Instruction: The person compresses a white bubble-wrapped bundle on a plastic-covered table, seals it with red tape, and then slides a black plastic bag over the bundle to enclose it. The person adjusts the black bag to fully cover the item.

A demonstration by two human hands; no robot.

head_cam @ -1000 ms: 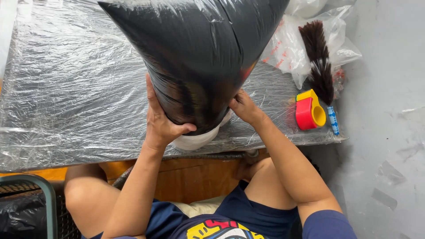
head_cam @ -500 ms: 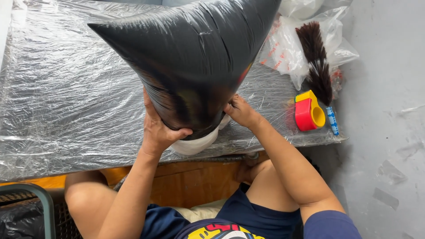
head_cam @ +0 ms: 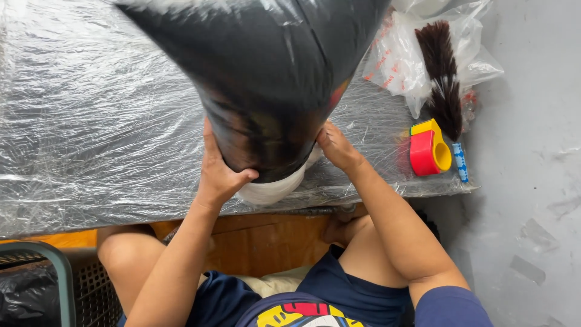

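The black bag is gripped at its near end by the left hand and right hand; both sides should be held evenly above the wrapped surface.

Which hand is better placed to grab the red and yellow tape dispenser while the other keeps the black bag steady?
Probably right: the right hand is on the black bag's side nearest the tape dispenser; the left hand would have to cross over.

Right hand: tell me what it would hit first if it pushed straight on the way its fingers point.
The right hand points up and left, already pressed against the black bag. Pushing on, it would meet the bag at once; what lies behind it is hidden.
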